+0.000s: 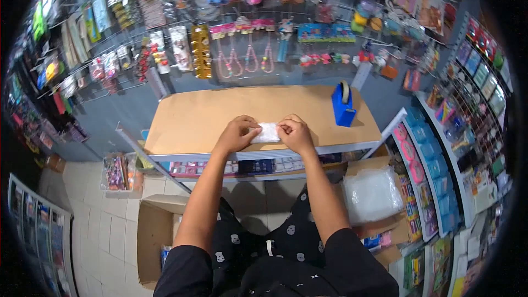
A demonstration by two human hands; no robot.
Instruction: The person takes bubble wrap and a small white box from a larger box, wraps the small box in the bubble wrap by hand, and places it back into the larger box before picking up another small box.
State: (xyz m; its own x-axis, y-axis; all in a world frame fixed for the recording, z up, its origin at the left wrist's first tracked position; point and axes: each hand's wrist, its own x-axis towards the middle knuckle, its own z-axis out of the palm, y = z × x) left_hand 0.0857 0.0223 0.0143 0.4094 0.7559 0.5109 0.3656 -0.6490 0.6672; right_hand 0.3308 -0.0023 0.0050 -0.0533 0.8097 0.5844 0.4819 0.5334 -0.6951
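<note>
A small white packet [268, 132] lies flat near the front edge of a brown tabletop [209, 115]. My left hand [237, 133] pinches its left end and my right hand [296, 134] pinches its right end, fingers curled over the packet's edges. Both forearms reach forward from below. Part of the packet is hidden under my fingers.
A blue tape dispenser [343, 104] stands at the table's right. Wire racks with hanging packaged goods [242, 49] fill the back wall. An open cardboard box [157, 231] sits on the floor at left, a box with clear bags [373, 193] at right, shelves of goods [440, 176] beyond.
</note>
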